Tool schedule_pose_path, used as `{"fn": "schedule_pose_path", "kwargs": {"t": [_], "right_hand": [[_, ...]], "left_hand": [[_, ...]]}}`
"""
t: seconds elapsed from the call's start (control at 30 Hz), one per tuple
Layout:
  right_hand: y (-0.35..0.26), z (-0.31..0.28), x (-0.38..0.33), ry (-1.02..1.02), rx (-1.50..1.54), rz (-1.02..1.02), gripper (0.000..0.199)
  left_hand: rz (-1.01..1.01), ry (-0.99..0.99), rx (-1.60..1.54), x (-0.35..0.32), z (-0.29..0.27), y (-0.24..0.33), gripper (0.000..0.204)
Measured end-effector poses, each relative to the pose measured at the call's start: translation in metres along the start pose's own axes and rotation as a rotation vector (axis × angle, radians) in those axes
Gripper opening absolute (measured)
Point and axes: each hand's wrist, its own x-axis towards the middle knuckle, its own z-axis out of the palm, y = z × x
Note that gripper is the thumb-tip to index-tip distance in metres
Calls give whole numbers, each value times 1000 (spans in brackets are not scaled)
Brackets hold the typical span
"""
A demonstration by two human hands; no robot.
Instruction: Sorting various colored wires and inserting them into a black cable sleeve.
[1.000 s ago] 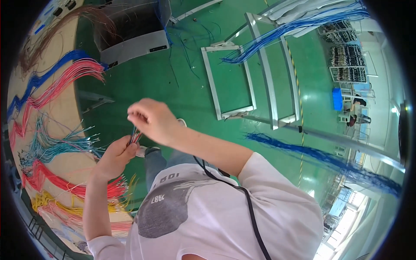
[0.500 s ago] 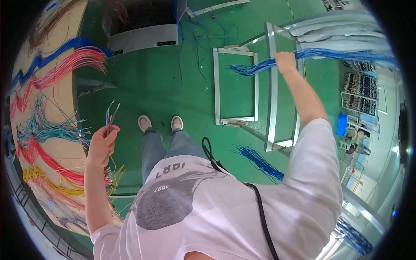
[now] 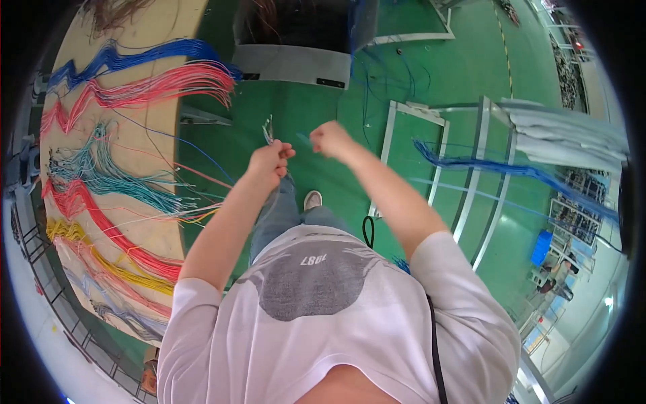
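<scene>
Green floor [image 3: 316,101] fills the head view, and right over it both hands meet at chest height, so take the left hand as the marker. Left hand [image 3: 268,161] is curled into a fist, clamped on a small bunch of thin wires [image 3: 269,129] whose pale ends poke up just above the knuckles. Right hand [image 3: 330,139] sits just to the right of it, near but not touching, fingers pinched together on a thin blue wire [image 3: 304,140] that points back toward the left hand; how firmly it grips is hard to tell at this size. Below the left hand, a white shoe [image 3: 312,199] and jeans [image 3: 282,215] show on the floor, and lower still the white shirt [image 3: 323,316] takes up the bottom of the picture. Well to the left of the left hand lies the long wooden board [image 3: 151,202], laid with bundles of blue, red, teal and yellow wires [image 3: 101,175], some loose strands trailing off its edge toward the hand. Above the left hand stands a dark box with a grey front [image 3: 296,64]. Far to the right of it are grey metal frames [image 3: 437,175], with a hank of blue wires [image 3: 511,168] draped across them
</scene>
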Motion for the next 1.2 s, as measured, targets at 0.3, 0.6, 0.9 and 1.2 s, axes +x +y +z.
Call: {"fn": "schedule_pose_path", "kwargs": {"t": [0.3, 0.6, 0.9, 1.2], "right_hand": [[-88, 32, -22, 453, 14, -332, 15], [-122, -26, 27, -267, 93, -113, 14], [-42, -72, 183, -1600, -175, 643, 18], [7, -103, 266, -1999, -296, 480, 25]], "left_hand": [[209, 165, -193, 19, 9, 57, 23], [1, 213, -270, 68, 15, 106, 23], [104, 152, -456, 115, 20, 167, 23], [89, 395, -513, 139, 12, 188, 25]]}}
